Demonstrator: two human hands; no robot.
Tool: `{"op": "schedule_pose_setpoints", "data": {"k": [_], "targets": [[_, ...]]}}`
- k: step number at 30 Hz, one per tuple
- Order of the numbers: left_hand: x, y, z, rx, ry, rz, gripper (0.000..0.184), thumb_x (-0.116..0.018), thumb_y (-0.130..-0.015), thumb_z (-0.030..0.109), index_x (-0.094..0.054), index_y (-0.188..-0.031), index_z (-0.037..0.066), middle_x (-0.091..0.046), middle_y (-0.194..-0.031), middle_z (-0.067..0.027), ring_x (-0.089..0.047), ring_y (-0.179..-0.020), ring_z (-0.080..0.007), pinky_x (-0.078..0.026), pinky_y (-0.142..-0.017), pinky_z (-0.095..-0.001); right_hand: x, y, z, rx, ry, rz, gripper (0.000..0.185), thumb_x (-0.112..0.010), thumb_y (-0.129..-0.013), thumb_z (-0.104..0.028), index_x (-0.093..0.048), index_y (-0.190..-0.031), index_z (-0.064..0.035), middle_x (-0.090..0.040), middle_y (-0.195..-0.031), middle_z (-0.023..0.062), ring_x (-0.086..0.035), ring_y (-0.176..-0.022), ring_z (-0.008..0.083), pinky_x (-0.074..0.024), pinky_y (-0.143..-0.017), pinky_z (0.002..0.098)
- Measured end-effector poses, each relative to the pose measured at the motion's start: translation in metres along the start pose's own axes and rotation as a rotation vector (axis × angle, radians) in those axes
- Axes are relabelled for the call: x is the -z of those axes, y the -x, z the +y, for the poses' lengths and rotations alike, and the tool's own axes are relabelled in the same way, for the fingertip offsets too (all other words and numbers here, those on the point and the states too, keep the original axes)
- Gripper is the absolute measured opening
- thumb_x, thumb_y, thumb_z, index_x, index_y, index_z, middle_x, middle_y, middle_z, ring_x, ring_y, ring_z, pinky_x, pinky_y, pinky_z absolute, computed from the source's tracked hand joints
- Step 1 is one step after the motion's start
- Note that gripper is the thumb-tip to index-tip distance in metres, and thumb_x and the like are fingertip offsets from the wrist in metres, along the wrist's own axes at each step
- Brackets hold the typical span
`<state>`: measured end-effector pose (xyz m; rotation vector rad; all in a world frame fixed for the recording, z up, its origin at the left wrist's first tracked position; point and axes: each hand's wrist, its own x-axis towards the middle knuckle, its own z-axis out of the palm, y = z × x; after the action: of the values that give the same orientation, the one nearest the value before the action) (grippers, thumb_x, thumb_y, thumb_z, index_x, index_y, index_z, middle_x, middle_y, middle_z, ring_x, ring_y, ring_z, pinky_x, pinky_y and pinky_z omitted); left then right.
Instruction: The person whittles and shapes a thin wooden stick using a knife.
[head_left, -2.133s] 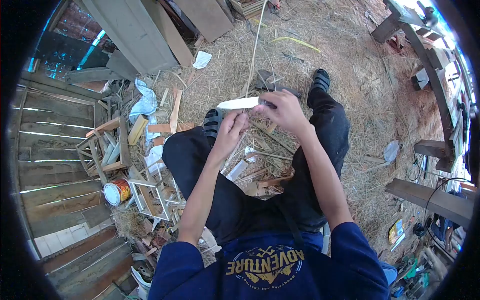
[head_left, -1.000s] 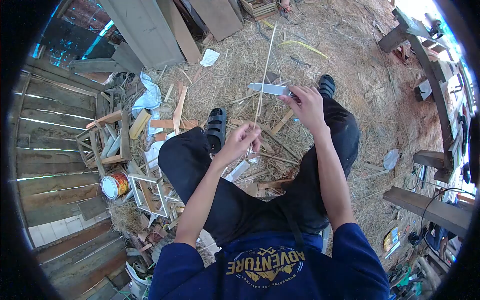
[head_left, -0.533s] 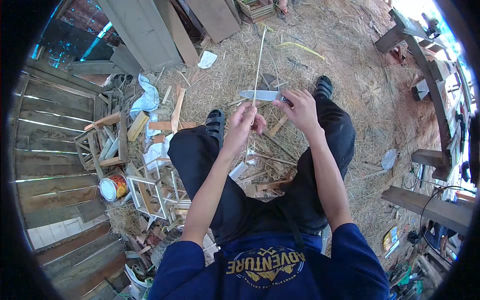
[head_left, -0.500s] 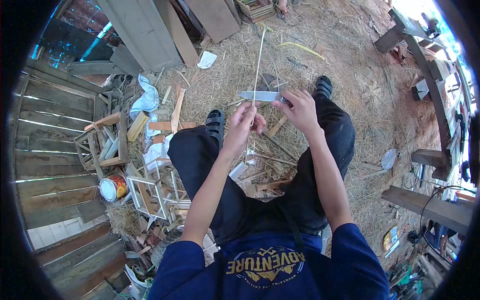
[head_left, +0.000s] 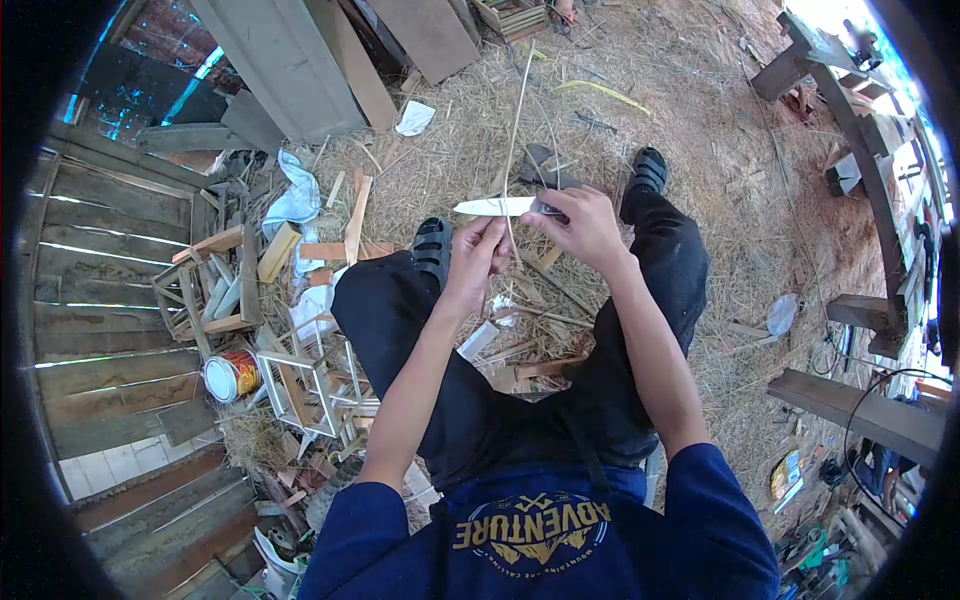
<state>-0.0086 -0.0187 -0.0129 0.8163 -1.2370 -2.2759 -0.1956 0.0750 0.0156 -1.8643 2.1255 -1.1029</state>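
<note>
My left hand [head_left: 475,262] is closed around a long thin strip [head_left: 517,120], perhaps bamboo or wood, which stretches away from me over the ground. The strip bends slightly near the fingers. In my right hand [head_left: 582,228] is the handle of a knife [head_left: 485,207]; its pale blade points left and crosses the strip just above my left fingers. Most of the knife's handle is hidden by my right fingers. Both hands are held between my knees, above ground littered with shavings.
Straw-like shavings [head_left: 690,130] cover the ground. To the left stand a small white wooden frame [head_left: 318,395], a paint can [head_left: 222,380] and scrap wood [head_left: 277,252]. Boards [head_left: 290,70] lean at the upper left. Heavy timber beams [head_left: 850,415] lie at the right.
The knife has moved toward me and a little left along the strip, closer to my left fingers. The strip now bends more.
</note>
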Motion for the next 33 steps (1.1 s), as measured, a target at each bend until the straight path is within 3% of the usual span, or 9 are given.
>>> {"op": "schedule_pose_setpoints", "data": {"k": [5,16,19,20,22,26,27,33], "targets": [[-0.012,0.007,0.006,0.033,-0.065,-0.002,0.025,-0.057,-0.106,0.026,-0.066,-0.118,0.005,-0.044,-0.068,0.0062,-0.034,-0.054,-0.0022,-0.027,-0.048,-0.0212,-0.01,0.001,0.006,0.04,-0.002,0.121,0.041,-0.077,-0.083,-0.043,-0.072,-0.096,-0.0043,-0.067,-0.073,0.0096,-0.065,-0.069,0.0292,-0.0484,-0.071,0.0404],[-0.022,0.022,0.008,0.084,-0.018,-0.075,0.037,-0.053,-0.108,0.026,-0.057,-0.139,0.008,-0.033,-0.066,0.0094,-0.026,-0.051,-0.0003,-0.021,-0.044,-0.0203,0.011,0.006,0.009,0.082,0.099,0.198,0.039,-0.08,-0.078,-0.045,-0.074,-0.087,-0.007,-0.071,-0.074,0.0069,-0.068,-0.069,0.0239,-0.0467,-0.067,0.0363],[-0.019,0.037,0.009,0.14,-0.057,-0.085,0.037,-0.053,-0.108,0.026,-0.058,-0.139,0.008,-0.032,-0.065,0.0091,-0.026,-0.051,-0.0004,-0.022,-0.044,-0.02,0.031,0.005,0.025,-0.381,0.105,0.249,0.037,-0.081,-0.08,-0.042,-0.075,-0.087,-0.0069,-0.07,-0.071,0.0075,-0.067,-0.066,0.0238,-0.0467,-0.065,0.0368],[-0.015,0.044,0.01,0.165,-0.088,-0.091,0.036,-0.053,-0.108,0.026,-0.059,-0.138,0.008,-0.032,-0.065,0.0092,-0.025,-0.051,-0.0002,-0.022,-0.044,-0.0197,0.039,0.007,0.045,-0.284,0.312,0.318,0.032,-0.08,-0.082,-0.039,-0.075,-0.089,-0.0088,-0.067,-0.067,0.0076,-0.064,-0.061,0.0242,-0.0471,-0.063,0.0375],[-0.005,0.048,0.012,0.174,-0.114,-0.097,0.035,-0.053,-0.108,0.026,-0.06,-0.136,0.007,-0.034,-0.066,0.009,-0.025,-0.051,0.0,-0.021,-0.044,-0.0194,0.042,0.001,0.037,-0.153,0.251,0.327,0.03,-0.079,-0.084,-0.04,-0.075,-0.089,-0.0109,-0.065,-0.064,0.0065,-0.062,-0.057,0.0243,-0.0469,-0.06,0.0379],[0.007,0.043,0.005,0.207,-0.131,-0.097,0.035,-0.052,-0.108,0.027,-0.061,-0.133,0.005,-0.039,-0.069,0.0081,-0.025,-0.051,0.0003,-0.021,-0.044,-0.0191,0.036,0.011,0.039,-0.224,0.207,0.281,0.031,-0.077,-0.085,-0.042,-0.075,-0.089,-0.0111,-0.064,-0.063,0.0064,-0.062,-0.057,0.0249,-0.0468,-0.059,0.0381],[0.009,0.04,0.006,0.21,-0.164,-0.106,0.038,-0.05,-0.108,0.029,-0.058,-0.136,0.006,-0.047,-0.071,0.0057,-0.028,-0.05,-0.0004,-0.023,-0.045,-0.0189,0.036,0.01,0.038,-0.245,0.212,0.267,0.032,-0.077,-0.085,-0.042,-0.075,-0.088,-0.011,-0.064,-0.063,0.0064,-0.062,-0.057,0.025,-0.0471,-0.059,0.0381],[-0.009,0.022,0.018,0.129,-0.065,-0.075,0.04,-0.04,-0.112,0.029,-0.048,-0.143,0.004,-0.055,-0.073,-0.0007,-0.032,-0.045,-0.0033,-0.029,-0.042,-0.0206,0.015,-0.005,0.025,-0.224,0.088,0.138,0.04,-0.077,-0.084,-0.047,-0.076,-0.093,-0.0074,-0.064,-0.064,0.0105,-0.065,-0.059,0.0291,-0.0506,-0.061,0.039]]}}
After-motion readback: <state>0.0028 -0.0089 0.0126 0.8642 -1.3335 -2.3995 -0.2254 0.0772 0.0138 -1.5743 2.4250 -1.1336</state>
